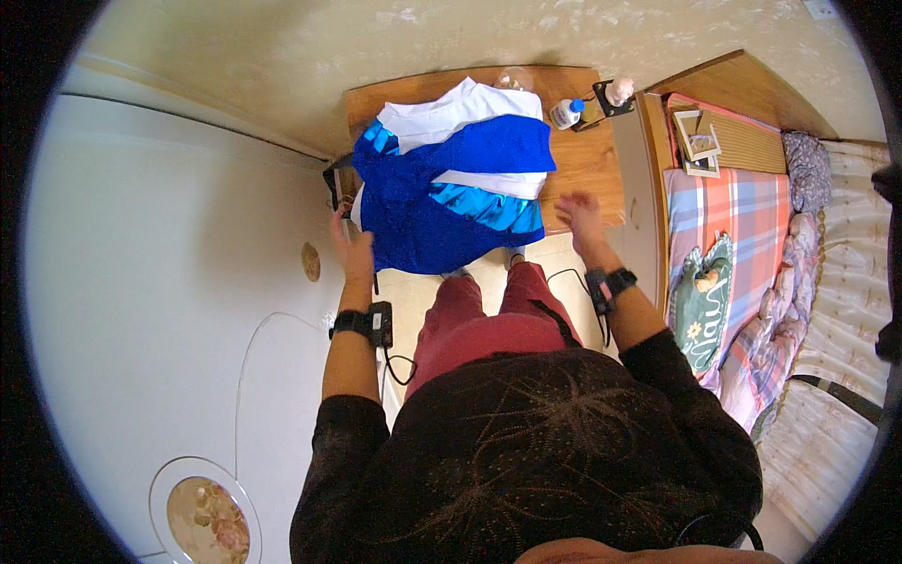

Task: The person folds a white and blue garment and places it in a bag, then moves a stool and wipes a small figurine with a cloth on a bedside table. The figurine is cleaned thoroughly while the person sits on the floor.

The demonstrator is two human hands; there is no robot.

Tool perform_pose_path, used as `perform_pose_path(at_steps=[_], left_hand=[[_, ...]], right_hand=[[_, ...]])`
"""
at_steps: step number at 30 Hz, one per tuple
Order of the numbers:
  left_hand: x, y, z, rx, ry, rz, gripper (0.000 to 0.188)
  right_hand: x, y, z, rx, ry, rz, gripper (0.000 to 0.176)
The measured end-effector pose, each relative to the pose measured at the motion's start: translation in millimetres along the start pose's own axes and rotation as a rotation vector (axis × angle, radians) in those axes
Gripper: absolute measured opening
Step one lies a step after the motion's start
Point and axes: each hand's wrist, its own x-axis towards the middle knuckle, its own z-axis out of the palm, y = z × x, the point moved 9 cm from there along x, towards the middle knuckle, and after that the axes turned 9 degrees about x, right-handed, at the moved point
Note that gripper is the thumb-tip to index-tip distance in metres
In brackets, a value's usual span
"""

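Note:
A blue and white garment (437,190) with shiny turquoise panels is spread over a wooden tabletop (585,169), its lower part hanging past the front edge. At the garment's left side is my left hand (352,247), fingers apart; whether it touches the cloth cannot be told. My right hand (581,217) hovers near the table's front right edge, apart from the garment. Its loosely bent fingers are slightly blurred, and nothing shows in them.
A white bottle with a blue cap (566,114) and a small pale figurine (620,92) stand at the back right, with a clear round object (514,79) behind the garment. A white cabinet (176,233) flanks the left; a bed (733,211) with a green pillow (701,310) lies right.

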Motion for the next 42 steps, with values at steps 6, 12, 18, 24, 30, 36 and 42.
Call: perform_pose_path(at_steps=[6,12,18,24,30,36,42], left_hand=[[-70,-120,21,-0.225,-0.379,-0.540,0.084],[-59,-127,43,0.065,-0.563,-0.460,0.061],[-107,-102,27,-0.184,-0.821,-0.607,0.037],[-122,-22,-6,-0.872,-0.718,-0.854,0.045],[-168,24,25,-0.669,-0.903,-0.977,0.058],[-110,36,-7,-0.818,-0.697,-0.924,0.046],[30,56,-6,-1.343,-0.248,-0.433,0.033]], right_hand=[[-45,129,-31,-0.194,-0.232,0.446,0.050],[-18,174,-5,-0.241,-0.442,0.386,0.045],[-51,149,-17,-0.287,-0.495,0.475,0.047],[-77,56,-18,0.448,-0.507,0.568,0.051],[-121,82,5,-0.442,-0.773,0.684,0.055],[-79,18,11,-0.212,-0.590,0.706,0.047],[19,-36,47,0.719,-0.494,0.421,0.051]])
